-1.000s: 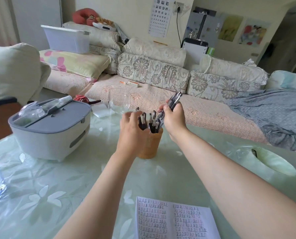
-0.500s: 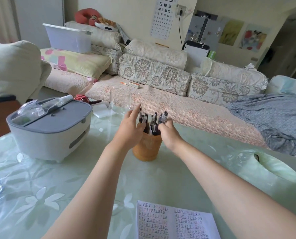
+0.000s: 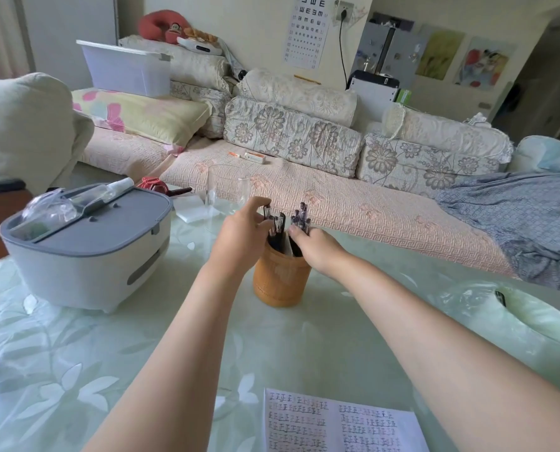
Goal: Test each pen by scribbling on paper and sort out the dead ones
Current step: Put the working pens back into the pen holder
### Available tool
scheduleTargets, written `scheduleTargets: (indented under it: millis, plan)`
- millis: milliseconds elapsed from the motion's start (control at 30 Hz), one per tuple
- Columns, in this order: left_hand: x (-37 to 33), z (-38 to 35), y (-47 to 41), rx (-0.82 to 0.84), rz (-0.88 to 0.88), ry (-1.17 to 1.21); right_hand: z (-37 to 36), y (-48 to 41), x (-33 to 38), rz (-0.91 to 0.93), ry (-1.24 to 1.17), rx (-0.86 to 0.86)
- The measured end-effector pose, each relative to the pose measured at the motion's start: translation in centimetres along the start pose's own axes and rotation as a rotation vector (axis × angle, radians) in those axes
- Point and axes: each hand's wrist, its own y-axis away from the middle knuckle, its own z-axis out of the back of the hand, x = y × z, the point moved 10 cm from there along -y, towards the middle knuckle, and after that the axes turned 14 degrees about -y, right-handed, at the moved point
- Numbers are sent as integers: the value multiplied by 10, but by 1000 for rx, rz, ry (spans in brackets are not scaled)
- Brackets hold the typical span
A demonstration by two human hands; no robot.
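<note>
Pens [image 3: 302, 214] are standing bunched in a wooden cup [image 3: 280, 283] on the table [image 3: 337, 324], well beyond the written paper [image 3: 337, 422] at the near edge. The left hand [image 3: 239, 238] is pinching the left-side pen tops with curled fingers; the right hand [image 3: 319, 251] is pressing its thumb against the others, remaining fingers hidden, grip impossible to tell

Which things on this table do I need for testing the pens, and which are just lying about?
For the job: pens, standing in the wooden pen holder; the written-on paper sheet; left hand and right hand, both at the pens.
Lying about: grey lidded box; drinking glass; crumpled clear plastic.
</note>
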Motion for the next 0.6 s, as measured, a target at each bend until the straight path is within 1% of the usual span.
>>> scheduleTargets:
  millis: [100,167,233,300,400,500,600]
  plan:
    - [-1,0,2,-10,12,-40,0,0,-1,-9,54,30]
    - [-2,-6,3,15,-2,-58,0,-1,-2,-5,100,25]
    - [-3,-11,4,28,-24,-66,2,4,3,30,4,-5]
    - [-5,-11,5,23,-49,-87,8,10,14,129,-127,-56]
    - [-13,-7,8,40,-87,-73,8,15,25,264,-119,-36]
    - [-16,-8,10,60,-118,-79,7,17,26,252,-93,-9]
    - [-12,-8,9,65,-86,-58,7,16,23,220,-124,-9]
